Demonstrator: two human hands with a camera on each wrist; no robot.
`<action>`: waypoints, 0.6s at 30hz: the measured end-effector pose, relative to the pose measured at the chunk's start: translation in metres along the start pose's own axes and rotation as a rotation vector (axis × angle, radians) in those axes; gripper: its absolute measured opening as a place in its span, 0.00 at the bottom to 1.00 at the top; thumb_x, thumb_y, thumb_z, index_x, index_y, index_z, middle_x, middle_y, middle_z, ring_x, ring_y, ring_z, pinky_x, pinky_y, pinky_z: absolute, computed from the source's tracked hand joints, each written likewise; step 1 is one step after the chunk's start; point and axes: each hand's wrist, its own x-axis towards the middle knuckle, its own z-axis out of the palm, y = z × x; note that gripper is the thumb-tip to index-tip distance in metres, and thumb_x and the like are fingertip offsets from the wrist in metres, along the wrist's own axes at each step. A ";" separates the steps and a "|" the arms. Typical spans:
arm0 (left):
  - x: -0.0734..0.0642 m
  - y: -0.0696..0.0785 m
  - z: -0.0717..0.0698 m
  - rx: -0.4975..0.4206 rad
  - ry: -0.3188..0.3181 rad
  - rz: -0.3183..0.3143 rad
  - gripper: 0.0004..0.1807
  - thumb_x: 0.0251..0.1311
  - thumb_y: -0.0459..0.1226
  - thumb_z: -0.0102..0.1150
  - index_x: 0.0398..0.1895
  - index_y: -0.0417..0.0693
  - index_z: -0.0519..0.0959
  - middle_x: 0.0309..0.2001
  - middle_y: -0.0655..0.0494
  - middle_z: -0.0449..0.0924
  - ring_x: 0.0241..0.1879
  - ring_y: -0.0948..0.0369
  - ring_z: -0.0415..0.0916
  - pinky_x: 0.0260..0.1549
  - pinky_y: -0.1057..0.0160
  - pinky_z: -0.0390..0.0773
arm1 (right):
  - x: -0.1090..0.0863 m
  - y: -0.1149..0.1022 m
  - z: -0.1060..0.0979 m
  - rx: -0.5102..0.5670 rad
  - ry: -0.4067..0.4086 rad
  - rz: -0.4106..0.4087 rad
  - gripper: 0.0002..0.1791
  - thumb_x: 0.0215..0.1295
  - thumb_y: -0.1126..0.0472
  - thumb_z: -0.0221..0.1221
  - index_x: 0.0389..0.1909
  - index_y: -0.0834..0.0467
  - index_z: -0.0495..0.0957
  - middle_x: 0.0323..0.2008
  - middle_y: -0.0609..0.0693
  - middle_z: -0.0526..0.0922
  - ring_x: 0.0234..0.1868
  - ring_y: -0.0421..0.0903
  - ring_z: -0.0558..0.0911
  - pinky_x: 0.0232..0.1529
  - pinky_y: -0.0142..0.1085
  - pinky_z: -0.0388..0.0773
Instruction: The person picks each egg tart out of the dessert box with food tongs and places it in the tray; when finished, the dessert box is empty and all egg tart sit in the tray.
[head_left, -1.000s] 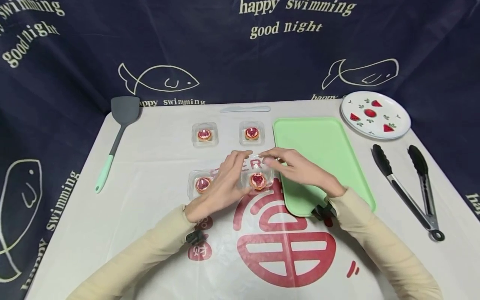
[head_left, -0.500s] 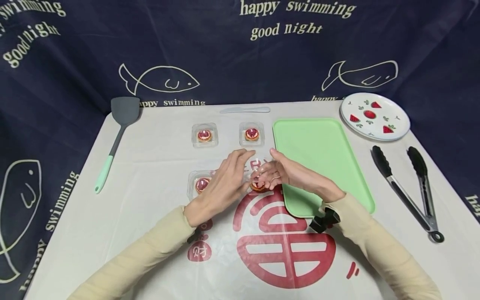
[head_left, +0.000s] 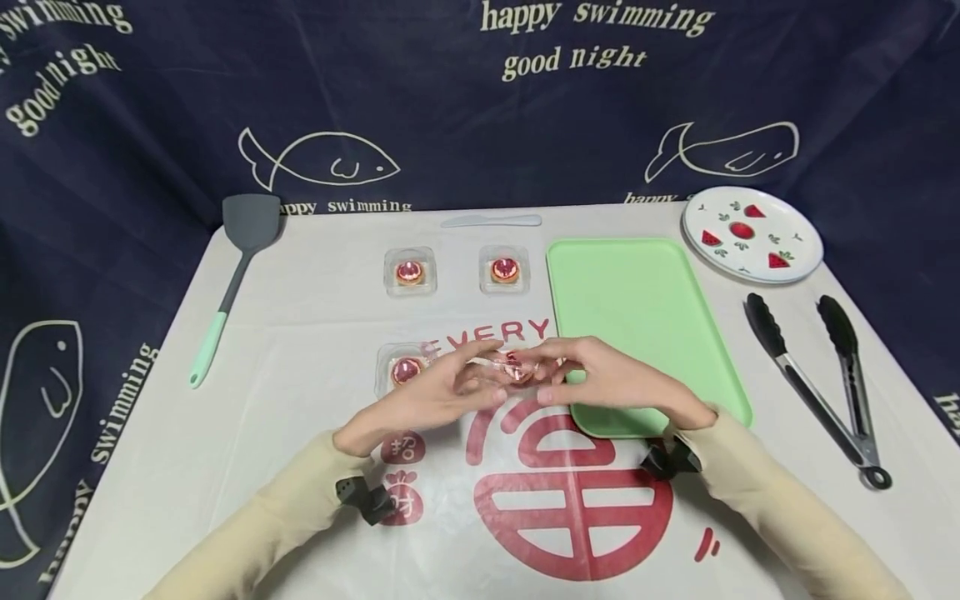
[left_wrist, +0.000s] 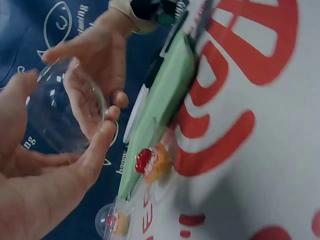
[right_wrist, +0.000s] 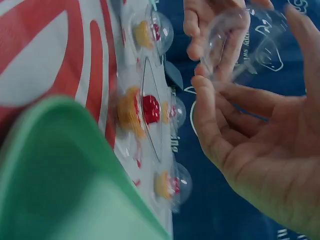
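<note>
My left hand and right hand face each other at the middle of the table, raised above it. Between them they hold a clear plastic dome lid by its edges, tilted, with fingers and thumbs round both sides. Below the lid sits a small tart with a red topping, uncovered in its clear square base. From the head the lid and hands partly hide this tart. Another boxed tart stands left of it, partly behind my left hand.
Two more boxed tarts stand farther back, left and right. A green tray lies right, beside tongs and watermelon-print plates. A pale knife is at the back; a spatula lies left.
The lid has come up off the front right tart. Both hands have shifted toward the body with it, and the red lettering behind them now shows.
</note>
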 end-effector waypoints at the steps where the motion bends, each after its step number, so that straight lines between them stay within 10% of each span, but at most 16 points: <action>1: -0.001 -0.001 0.001 0.069 -0.015 0.026 0.40 0.65 0.36 0.60 0.74 0.33 0.50 0.60 0.38 0.73 0.59 0.48 0.75 0.60 0.55 0.73 | -0.002 -0.002 0.001 -0.057 -0.005 -0.002 0.33 0.60 0.55 0.67 0.63 0.65 0.72 0.50 0.53 0.82 0.47 0.47 0.81 0.48 0.40 0.81; 11: -0.011 -0.002 0.023 0.637 -0.019 -0.012 0.43 0.51 0.49 0.73 0.65 0.40 0.63 0.50 0.49 0.66 0.36 0.60 0.71 0.35 0.65 0.77 | -0.012 -0.013 0.027 -0.426 -0.002 -0.005 0.41 0.47 0.40 0.73 0.60 0.59 0.74 0.49 0.49 0.72 0.41 0.42 0.75 0.41 0.33 0.78; 18: -0.008 -0.010 0.034 0.729 -0.026 -0.030 0.43 0.47 0.50 0.75 0.60 0.40 0.64 0.48 0.51 0.71 0.34 0.61 0.71 0.34 0.63 0.77 | -0.014 -0.006 0.037 -0.631 0.039 -0.099 0.41 0.44 0.38 0.72 0.58 0.57 0.76 0.48 0.47 0.74 0.44 0.40 0.74 0.45 0.34 0.78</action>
